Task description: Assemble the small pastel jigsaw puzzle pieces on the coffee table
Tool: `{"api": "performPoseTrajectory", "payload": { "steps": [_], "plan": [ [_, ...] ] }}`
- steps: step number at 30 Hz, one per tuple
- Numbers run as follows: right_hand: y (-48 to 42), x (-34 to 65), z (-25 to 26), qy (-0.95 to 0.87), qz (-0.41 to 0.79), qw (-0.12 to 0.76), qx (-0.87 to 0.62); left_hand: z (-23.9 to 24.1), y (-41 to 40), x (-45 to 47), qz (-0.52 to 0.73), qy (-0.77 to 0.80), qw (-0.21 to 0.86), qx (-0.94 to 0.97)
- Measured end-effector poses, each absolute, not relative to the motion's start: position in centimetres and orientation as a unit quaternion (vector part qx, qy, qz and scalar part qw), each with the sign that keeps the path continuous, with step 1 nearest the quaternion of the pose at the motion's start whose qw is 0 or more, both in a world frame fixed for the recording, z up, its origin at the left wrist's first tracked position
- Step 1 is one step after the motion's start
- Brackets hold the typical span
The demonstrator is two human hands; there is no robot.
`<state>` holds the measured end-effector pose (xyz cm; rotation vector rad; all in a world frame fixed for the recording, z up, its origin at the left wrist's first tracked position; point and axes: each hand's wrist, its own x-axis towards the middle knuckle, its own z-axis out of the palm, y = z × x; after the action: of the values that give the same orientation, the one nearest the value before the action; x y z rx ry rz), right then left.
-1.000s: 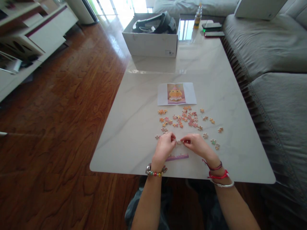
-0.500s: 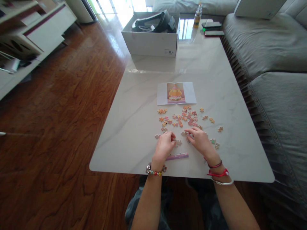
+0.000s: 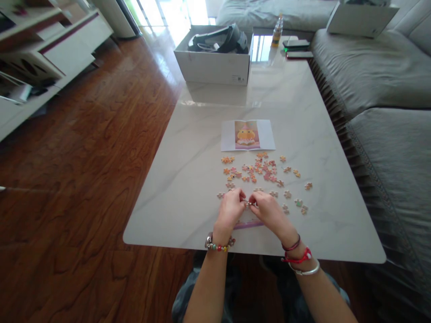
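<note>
My left hand (image 3: pixel 232 206) and my right hand (image 3: pixel 267 209) meet close above the near part of the table, fingers pinched. Between their fingertips are small pale puzzle pieces (image 3: pixel 248 203), partly covered by the fingers. Just below lies a joined purple puzzle strip (image 3: pixel 248 224), its right end behind my right hand. Loose orange and pink puzzle pieces (image 3: pixel 259 168) are spread beyond the hands. Pale pieces, one of them a greenish puzzle piece (image 3: pixel 298 203), lie to the right. Farther back is an unfolded paper sheet (image 3: pixel 266 134) with a printed picture of a yellow figure.
On the white marbled table (image 3: pixel 188 179), a white box (image 3: pixel 212 69) with a dark headset (image 3: pixel 218 40) stands at the far end. A bottle (image 3: pixel 277 31) and phones (image 3: pixel 298 49) are at the far right. A grey sofa (image 3: pixel 387 143) runs along the right side.
My right hand has moved left from the pale pieces and now meets my left hand, its fingers closed in a pinch. The view has tilted slightly upward.
</note>
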<state>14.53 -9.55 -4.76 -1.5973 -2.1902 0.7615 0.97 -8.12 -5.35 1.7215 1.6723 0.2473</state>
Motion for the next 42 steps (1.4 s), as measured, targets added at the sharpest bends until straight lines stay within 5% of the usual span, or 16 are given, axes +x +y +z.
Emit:
{"api": "performPoseTrajectory", "payload": {
  "steps": [7,15,25,34,42],
  "plan": [
    [-8.1,18.1,-4.6,-0.594,0.351,0.292,-0.663,-5.2,-8.0,0.9,0.094,0.639,0.364,0.672],
    [-8.7,16.5,-4.6,-0.503,0.623,0.268,-0.535,-5.2,-8.1,0.9,0.099,0.628,0.358,0.683],
    [-9.0,16.2,-5.3,-0.506,0.594,0.25,-0.573,-5.1,-8.1,0.9,0.107,0.628,0.359,0.682],
    [-9.2,15.1,-4.6,-0.603,0.434,0.2,-0.638,-5.1,-8.0,0.8,0.106,0.624,0.36,0.685],
    [-9.1,15.3,-4.8,-0.585,0.475,0.209,-0.624,-5.1,-8.0,0.8,0.103,0.63,0.36,0.68]
  ]
}}
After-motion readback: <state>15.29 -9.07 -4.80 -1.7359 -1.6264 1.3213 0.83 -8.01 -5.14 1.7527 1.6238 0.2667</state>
